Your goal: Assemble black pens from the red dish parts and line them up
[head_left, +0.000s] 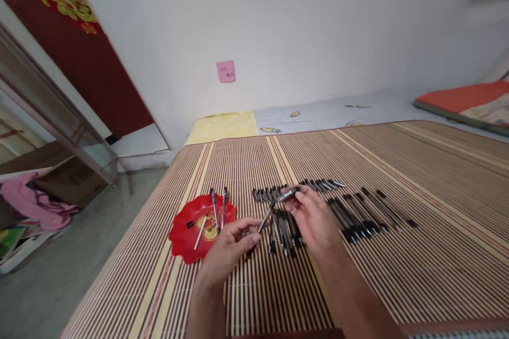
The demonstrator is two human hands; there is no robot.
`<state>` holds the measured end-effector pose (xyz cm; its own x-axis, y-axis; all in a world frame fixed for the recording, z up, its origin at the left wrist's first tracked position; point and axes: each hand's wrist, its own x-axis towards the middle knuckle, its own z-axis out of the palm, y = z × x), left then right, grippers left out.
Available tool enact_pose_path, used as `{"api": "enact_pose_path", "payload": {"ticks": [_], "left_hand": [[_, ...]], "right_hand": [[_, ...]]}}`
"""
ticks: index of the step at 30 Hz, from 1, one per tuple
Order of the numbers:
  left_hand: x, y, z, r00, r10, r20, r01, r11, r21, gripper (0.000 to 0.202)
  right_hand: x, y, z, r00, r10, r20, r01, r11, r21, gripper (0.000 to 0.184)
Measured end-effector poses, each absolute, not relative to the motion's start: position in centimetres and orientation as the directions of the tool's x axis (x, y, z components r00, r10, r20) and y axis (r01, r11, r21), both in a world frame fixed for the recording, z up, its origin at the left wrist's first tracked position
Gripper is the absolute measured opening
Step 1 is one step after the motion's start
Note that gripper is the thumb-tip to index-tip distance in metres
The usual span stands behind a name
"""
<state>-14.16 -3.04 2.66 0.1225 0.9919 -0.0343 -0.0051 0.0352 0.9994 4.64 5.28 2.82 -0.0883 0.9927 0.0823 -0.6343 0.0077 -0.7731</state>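
Observation:
My left hand (229,248) pinches a thin pen refill (265,218) that points up and to the right. My right hand (314,218) holds a pen barrel piece (287,194) by its fingertips, and the refill's tip is close to it. Under and behind the hands lie rows of black pens (358,212) and pen parts (296,187) on a striped bamboo mat (417,275). To the left stands a red scalloped plate (183,238) with two pens (218,206), a refill and a small black bit on it.
The mat covers a bed that reaches a white wall bearing a pink note (226,71). An orange cushion (465,99) lies at the far right. Left of the bed, the floor holds cardboard, pink cloth (32,204) and a glass door frame.

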Motion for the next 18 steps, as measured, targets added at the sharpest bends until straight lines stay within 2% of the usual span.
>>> {"api": "enact_pose_path", "payload": {"ticks": [4, 12, 18], "left_hand": [[-14.0, -2.9, 2.9, 0.155, 0.985, -0.078, 0.006, 0.078, 0.997, 0.032], [-13.4, -3.0, 3.1, 0.172, 0.984, -0.055, -0.005, 0.056, 0.998, 0.027], [-13.3, -2.9, 2.4, 0.185, 0.982, -0.030, -0.036, 0.037, 0.999, 0.029]], "right_hand": [[4.9, 5.2, 3.2, -0.108, 0.990, 0.093, -0.621, 0.006, -0.784, 0.010], [5.5, 4.6, 4.1, -0.205, 0.968, 0.147, -0.439, 0.043, -0.898, 0.013], [5.6, 5.0, 3.4, -0.226, 0.963, 0.146, -0.433, 0.034, -0.901, 0.016]]}}
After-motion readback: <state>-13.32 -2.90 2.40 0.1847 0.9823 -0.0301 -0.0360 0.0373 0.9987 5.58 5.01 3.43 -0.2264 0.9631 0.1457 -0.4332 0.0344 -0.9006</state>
